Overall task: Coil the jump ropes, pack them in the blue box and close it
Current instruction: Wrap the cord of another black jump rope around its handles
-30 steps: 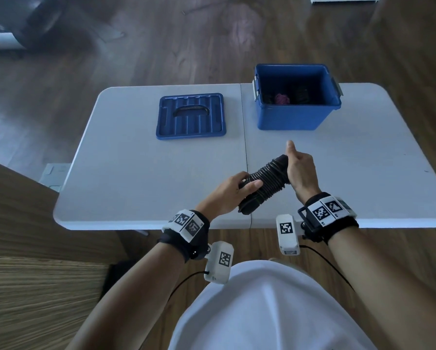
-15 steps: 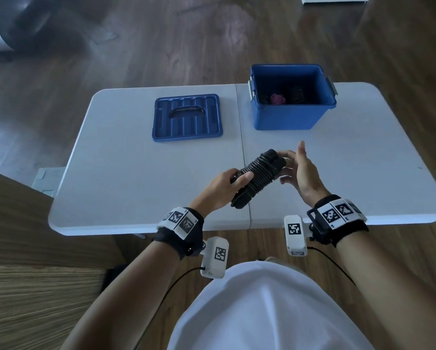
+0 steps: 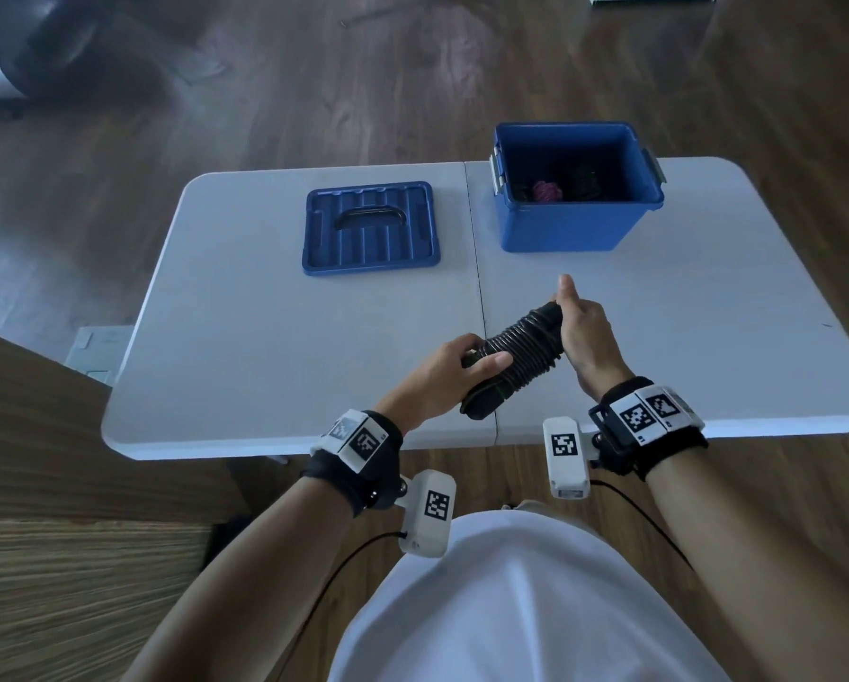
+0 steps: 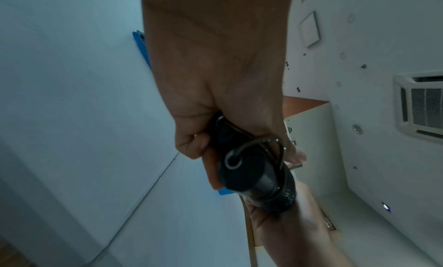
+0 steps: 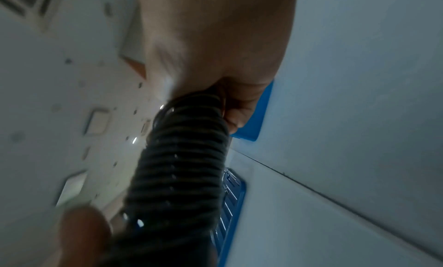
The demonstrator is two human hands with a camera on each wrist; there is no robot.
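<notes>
While the coiled black jump rope (image 3: 516, 354) is clasped by left hand (image 3: 454, 369) and right hand (image 3: 584, 332), the last turn should be tucked tight before boxing.

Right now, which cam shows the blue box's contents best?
Head view: it looks down into the open blue box, showing a pink bundle and dark coils inside. Right wrist catches only a blue edge behind the fingers; left wrist shows blue slivers, no interior.

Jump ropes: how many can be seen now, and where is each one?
3, it seems. One black coiled rope is held by both hands above the table. A pink bundle and a dark bundle lie inside the blue box; more may be hidden there.
</notes>
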